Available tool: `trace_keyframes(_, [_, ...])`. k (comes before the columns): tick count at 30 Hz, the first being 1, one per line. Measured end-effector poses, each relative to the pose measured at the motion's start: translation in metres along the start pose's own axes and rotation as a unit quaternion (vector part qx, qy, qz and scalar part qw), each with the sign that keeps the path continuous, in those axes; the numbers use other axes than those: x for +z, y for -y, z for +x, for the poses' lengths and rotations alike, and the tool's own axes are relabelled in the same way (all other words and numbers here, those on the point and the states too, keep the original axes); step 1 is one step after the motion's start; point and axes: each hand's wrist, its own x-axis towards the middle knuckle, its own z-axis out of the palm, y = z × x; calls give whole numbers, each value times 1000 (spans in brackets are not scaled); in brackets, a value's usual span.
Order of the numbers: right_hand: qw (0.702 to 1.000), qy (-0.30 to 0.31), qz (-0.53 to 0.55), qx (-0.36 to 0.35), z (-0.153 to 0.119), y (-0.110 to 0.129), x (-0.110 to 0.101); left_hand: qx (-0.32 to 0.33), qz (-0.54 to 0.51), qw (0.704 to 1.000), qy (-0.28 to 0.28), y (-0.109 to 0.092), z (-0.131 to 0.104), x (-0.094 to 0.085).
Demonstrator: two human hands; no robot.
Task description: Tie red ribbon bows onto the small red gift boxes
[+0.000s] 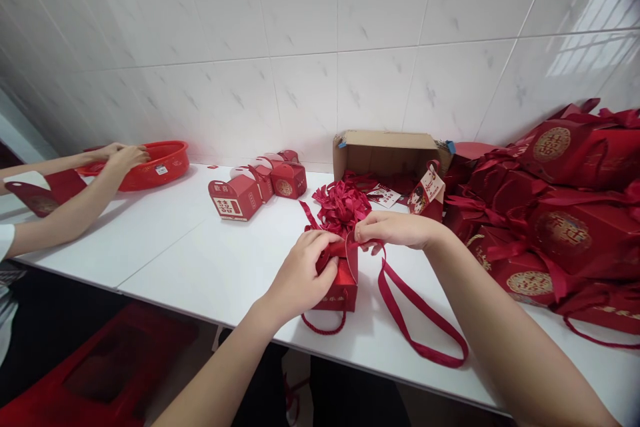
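A red gift box (345,283) with a rope handle (325,331) stands near the table's front edge. My left hand (313,267) grips its top from the left, fingers curled over the flap. At the upper right of the box, my right hand (383,230) pinches a dark red ribbon (420,340), whose long loop trails down onto the table. Part of the ribbon at the flaps is hidden by my fingers. Just behind the box lies a bunch of red ribbons (343,203).
Several small red boxes (240,197) stand back left. An open cardboard box (385,153) holds cards and ribbons. Many ribboned red boxes (560,227) are piled at right. At left, a co-worker's hands (125,155) reach over a red basin (167,167). A tiled wall (300,27) bounds the back.
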Motion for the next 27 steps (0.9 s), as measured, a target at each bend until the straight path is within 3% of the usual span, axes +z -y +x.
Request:
trace_keyframes(13, [993, 7, -120, -9, -3, 6, 5, -19, -24, 999, -15, -4, 7, 2])
trace_keyframes(15, [988, -11, -156, -4, -4, 6, 5, -33, -32, 999, -14, -4, 7, 2])
trace_keyframes(18, [978, -87, -188, -21, -7, 7, 3, -65, -73, 995, -12, -5, 8, -1])
trace_keyframes(20, [976, -118, -175, -59, -8, 9, 4, -81, -120, 989, -14, -7, 10, -3])
trace_keyframes(24, [983, -70, -116, -126, -5, 14, 12, -93, -189, 977, -47, -12, 16, -10])
trace_keyframes(27, [986, -74, -40, -142, -1, 17, 18, -91, -184, 974, -94, -13, 17, -15])
